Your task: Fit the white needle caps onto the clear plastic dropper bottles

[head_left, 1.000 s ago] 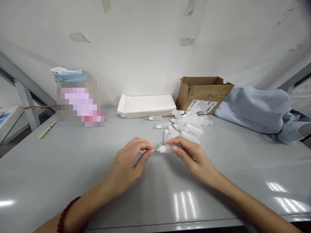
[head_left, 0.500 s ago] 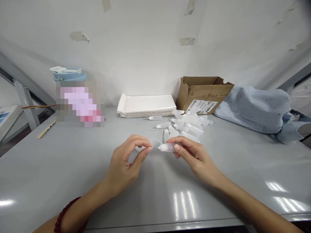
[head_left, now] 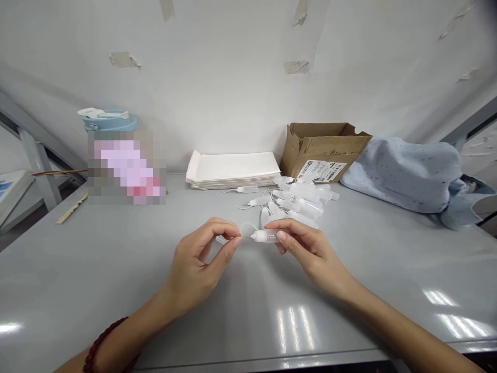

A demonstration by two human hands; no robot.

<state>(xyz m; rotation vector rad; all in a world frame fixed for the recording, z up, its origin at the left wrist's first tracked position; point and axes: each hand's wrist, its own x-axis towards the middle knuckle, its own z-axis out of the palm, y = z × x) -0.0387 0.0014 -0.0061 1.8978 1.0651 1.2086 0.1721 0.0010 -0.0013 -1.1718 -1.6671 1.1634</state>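
Lying sideways in my right hand (head_left: pixel 308 249) is a small translucent needle-tip squeeze bottle (head_left: pixel 262 237), its white nozzle pointing left. A thin pale strap (head_left: pixel 249 225) loops from the bottle's neck over to my left hand (head_left: pixel 196 264). There, thumb and forefinger are pinched at the needle end and the strap's far end. The small cap, if it is there, is hidden by the fingertips. A narrow clear piece (head_left: pixel 221 240) shows behind the left fingers; I cannot tell what it is. Behind my hands lies a heap of similar bottles (head_left: pixel 308 207).
White padded envelopes (head_left: pixel 233 166) are stacked against the wall. An open cardboard box (head_left: pixel 326 150) stands behind the heap, with blue cloth (head_left: pixel 407 173) at right. On the left are a blurred pink item (head_left: pixel 128 168), a blue lid (head_left: pixel 111 122) and a wooden stick (head_left: pixel 72 209).
Both hands keep nearly the same pose and grip. The left fingertips and the nozzle sit slightly further apart, with more of the thin needle showing. The whole view has shifted a little.
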